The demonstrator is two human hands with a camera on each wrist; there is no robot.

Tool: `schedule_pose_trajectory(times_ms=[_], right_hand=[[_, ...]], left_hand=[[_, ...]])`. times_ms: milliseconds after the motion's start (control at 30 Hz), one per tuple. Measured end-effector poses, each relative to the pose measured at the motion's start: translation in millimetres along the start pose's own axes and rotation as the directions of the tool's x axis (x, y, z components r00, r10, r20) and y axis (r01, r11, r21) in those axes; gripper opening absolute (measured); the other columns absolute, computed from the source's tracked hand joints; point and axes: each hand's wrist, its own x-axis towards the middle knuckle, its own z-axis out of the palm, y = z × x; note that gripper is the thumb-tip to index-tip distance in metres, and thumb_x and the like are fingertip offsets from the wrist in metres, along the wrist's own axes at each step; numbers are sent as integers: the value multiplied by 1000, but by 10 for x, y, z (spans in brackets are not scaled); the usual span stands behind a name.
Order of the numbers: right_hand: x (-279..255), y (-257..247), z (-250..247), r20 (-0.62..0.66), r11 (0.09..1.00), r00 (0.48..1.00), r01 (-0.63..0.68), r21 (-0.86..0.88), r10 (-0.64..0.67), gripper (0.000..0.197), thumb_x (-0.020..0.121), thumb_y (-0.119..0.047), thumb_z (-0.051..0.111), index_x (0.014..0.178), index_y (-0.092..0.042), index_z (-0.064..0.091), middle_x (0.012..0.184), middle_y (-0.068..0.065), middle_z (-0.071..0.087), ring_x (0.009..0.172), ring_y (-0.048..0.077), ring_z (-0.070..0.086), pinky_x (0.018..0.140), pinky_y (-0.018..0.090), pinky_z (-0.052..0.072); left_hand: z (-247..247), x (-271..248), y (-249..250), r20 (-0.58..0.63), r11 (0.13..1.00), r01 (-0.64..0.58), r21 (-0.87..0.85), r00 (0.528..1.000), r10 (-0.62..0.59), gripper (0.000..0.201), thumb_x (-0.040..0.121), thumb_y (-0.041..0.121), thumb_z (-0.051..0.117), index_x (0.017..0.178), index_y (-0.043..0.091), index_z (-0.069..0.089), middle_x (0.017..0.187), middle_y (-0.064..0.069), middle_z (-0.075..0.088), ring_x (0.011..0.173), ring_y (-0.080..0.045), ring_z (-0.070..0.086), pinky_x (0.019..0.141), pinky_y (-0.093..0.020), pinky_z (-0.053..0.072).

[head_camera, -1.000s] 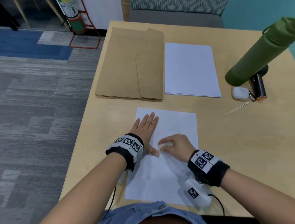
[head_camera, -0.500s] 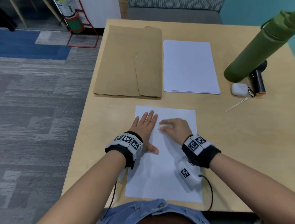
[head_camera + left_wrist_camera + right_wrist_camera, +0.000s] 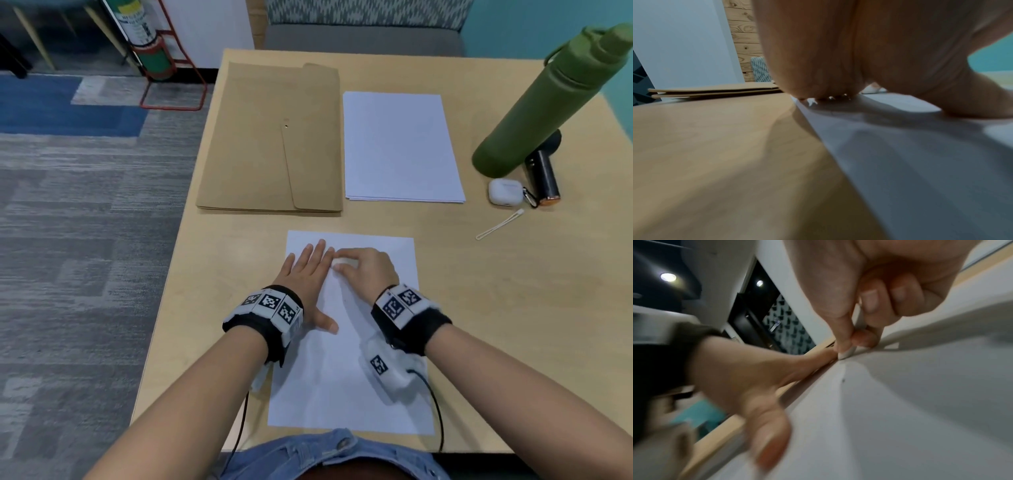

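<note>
Pale wooden table (image 3: pixel 239 260) beside a grey and blue carpet; on it, close to the near edge, lies a plain white sheet (image 3: pixel 342 394), long side running away from the person, blank, with shallow ripples across it in the wrist views; the left hand (image 3: pixel 308 274) lies flat on the sheet's far left part, fingers straight and together, thumb spread out sideways; the right hand (image 3: pixel 368 270) is curled, thumb and forefinger pinching a small white stick (image 3: pixel 845 352) whose tip presses on the sheet just beside the left forefinger; farther back lie a brown envelope (image 3: pixel 267 144) and, just right of it, a stack of white paper (image 3: pixel 400 147); well to the right are a green bottle (image 3: pixel 548 102), a white earbud case (image 3: pixel 505 192) and a black cylinder (image 3: pixel 543 174).
</note>
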Motion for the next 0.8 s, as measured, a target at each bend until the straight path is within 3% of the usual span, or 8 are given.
schedule_pose_trajectory(times_ms=[200,267,367,433,567,633,700,800], right_hand=[[-366,208,69,266,996,964,53,-78,-31,24,82,-31,62,106,-31,69,120,-7,66,115,13,56,98,30,43],[-162,179,-18,200,997,979,57,-61,-43,25,82,-31,64,106,-31,69,121,-6,65,117,13,55,101,29,41],[79,113,-100,-14,1000,1000,-6,20,6,24,83,-30,62,106,-28,68,120,-3,66,116,16,56,98,29,43],[-11,144,-38,-15,999,1000,-10,52,11,23,83,-28,61,105,-27,69,117,-2,67,114,16,57,95,28,43],[-440,278,19,273,994,960,85,-72,-63,24,83,-28,62,106,-28,69,119,-7,66,114,11,57,99,28,42],[-332,278,-80,373,988,926,112,-110,-64,26,82,-29,65,107,-26,69,122,-5,64,116,11,55,101,25,39],[-112,210,-169,298,992,953,88,-96,-55,26,80,-29,67,106,-26,70,123,-3,64,117,13,55,102,25,37],[72,125,-163,46,1000,999,3,11,-4,24,81,-27,65,104,-25,70,121,-1,65,116,16,55,97,24,38]], left_hand=[[16,-8,-2,-7,1000,-6,-18,1000,6,134,66,63,71,145,17,-27,151,0,-35,141,-18,-27,114,-39,-15],[11,1,-7,3,1000,-8,-10,1000,8,133,67,64,70,144,17,-27,151,-1,-35,141,-19,-28,114,-40,-15],[4,-1,-15,9,1000,-7,-7,1000,7,133,67,64,70,144,17,-28,151,-1,-35,141,-19,-28,113,-39,-15],[7,0,-16,3,1000,-7,-9,1000,7,133,67,64,70,144,17,-28,151,-1,-35,141,-19,-28,113,-39,-16],[14,3,-22,-1,1000,-10,-27,1000,10,135,65,65,71,144,18,-28,151,0,-36,141,-18,-28,113,-38,-16],[10,0,-19,8,1000,-13,-25,1000,13,135,65,65,70,144,18,-28,150,1,-36,141,-18,-29,113,-38,-17],[5,-6,-13,10,1000,-10,-21,1000,10,134,66,64,71,144,18,-28,151,1,-36,141,-18,-28,112,-38,-17],[-11,-15,-8,10,1000,-6,-16,1000,6,133,67,63,70,144,18,-29,150,1,-36,140,-18,-29,112,-37,-17]])
